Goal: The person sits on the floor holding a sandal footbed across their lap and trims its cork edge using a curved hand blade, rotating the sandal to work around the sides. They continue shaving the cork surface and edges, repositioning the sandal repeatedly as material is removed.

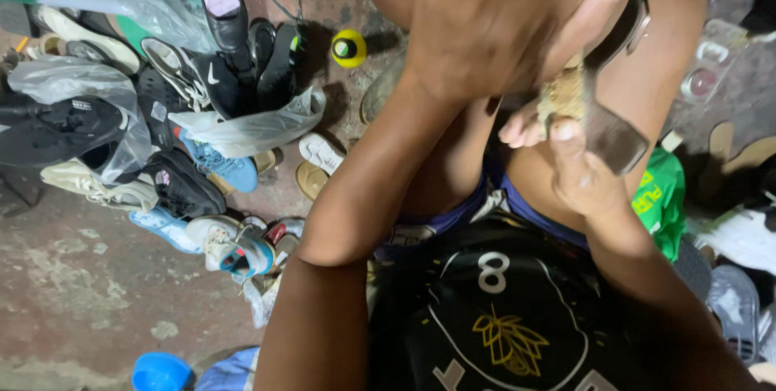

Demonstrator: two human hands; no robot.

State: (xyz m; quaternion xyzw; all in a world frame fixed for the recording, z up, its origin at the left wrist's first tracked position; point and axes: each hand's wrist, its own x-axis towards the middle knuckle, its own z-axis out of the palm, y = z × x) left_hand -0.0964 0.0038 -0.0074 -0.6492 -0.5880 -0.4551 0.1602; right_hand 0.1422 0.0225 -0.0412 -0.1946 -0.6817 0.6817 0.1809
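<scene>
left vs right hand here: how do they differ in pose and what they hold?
The left hand is spread wide, palm down, pressing on something hidden beneath it; the right hand is closed round a tan, fibrous scrap pressed against a dark flat sole-like piece. The left hand sits higher in the frame and looks larger; the right hand lies lower, thumb up. Both are bare and work over the person's lap, close together.

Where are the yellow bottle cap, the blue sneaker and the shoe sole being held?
yellow bottle cap (348,48), head view, on its round top.
blue sneaker (230,167), head view, on its side panel.
shoe sole (612,128), head view, on the dark flat underside.
</scene>
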